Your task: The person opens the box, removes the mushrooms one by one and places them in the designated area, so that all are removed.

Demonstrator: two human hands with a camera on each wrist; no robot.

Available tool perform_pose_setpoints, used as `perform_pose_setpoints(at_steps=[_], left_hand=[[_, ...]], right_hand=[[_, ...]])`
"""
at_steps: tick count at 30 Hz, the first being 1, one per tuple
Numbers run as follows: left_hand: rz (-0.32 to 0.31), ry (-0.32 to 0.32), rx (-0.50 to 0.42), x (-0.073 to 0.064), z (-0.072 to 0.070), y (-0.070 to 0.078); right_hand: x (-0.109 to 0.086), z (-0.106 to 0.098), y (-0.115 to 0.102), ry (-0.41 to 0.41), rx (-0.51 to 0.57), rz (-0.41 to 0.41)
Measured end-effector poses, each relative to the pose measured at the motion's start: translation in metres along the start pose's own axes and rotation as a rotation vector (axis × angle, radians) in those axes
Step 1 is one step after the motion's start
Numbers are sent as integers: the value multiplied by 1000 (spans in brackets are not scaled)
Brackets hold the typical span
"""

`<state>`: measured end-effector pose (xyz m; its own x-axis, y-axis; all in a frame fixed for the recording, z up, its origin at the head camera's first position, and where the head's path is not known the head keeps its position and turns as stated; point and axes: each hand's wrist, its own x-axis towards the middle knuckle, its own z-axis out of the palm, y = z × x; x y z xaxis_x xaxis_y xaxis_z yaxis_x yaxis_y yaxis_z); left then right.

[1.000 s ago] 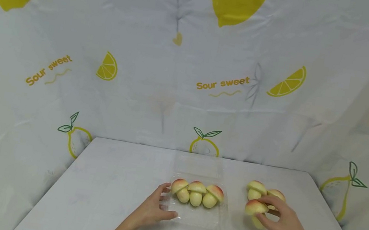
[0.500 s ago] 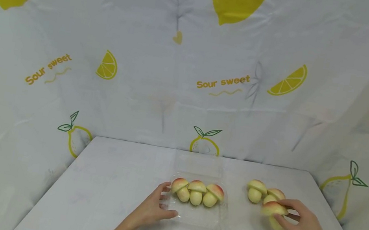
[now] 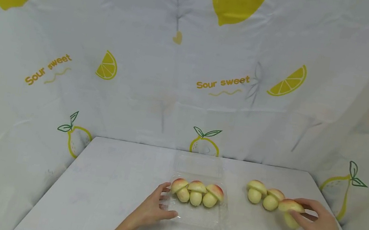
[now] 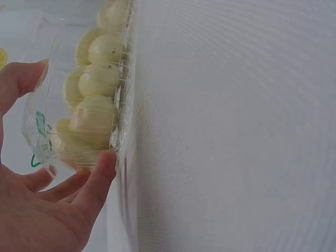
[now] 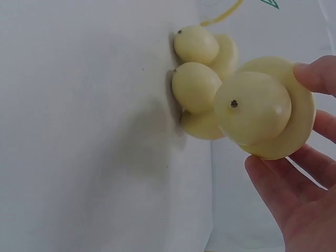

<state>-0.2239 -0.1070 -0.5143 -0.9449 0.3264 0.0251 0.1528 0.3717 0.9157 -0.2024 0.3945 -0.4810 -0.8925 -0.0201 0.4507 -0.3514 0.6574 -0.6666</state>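
My right hand (image 3: pixel 321 227) pinches a toy mushroom (image 3: pixel 291 212), pale yellow with a reddish cap top, between thumb and fingers. In the right wrist view this held mushroom (image 5: pixel 254 107) shows its round stem end with a dark dot, and its shadow falls on the table. Just left of it lie two similar mushrooms (image 3: pixel 255 195), side by side. My left hand (image 3: pixel 152 209) holds the left side of a clear plastic box (image 3: pixel 194 216), thumb at the front corner and fingers along the side. Three mushrooms (image 3: pixel 195 197) lie in a row in its back half.
The box's clear lid (image 3: pixel 198 165) lies folded back behind it. Everything stands on a white table (image 3: pixel 110 183). A white curtain (image 3: pixel 146 85) printed with lemons rises along the table's back and sides.
The right hand has moved to the right with its mushroom, away from in front of the loose pair, which now shows fully. The left hand and box have stayed put.
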Motion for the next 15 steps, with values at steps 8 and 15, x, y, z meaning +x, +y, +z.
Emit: perform_pose_setpoints(at_steps=[8,15], left_hand=[[-1,-3,-8,-1,0,1],[3,-3,-9,0,-1,1]], right_hand=[[3,-10,9,-29,-49,121],[7,-10,14,-38,-147,192]])
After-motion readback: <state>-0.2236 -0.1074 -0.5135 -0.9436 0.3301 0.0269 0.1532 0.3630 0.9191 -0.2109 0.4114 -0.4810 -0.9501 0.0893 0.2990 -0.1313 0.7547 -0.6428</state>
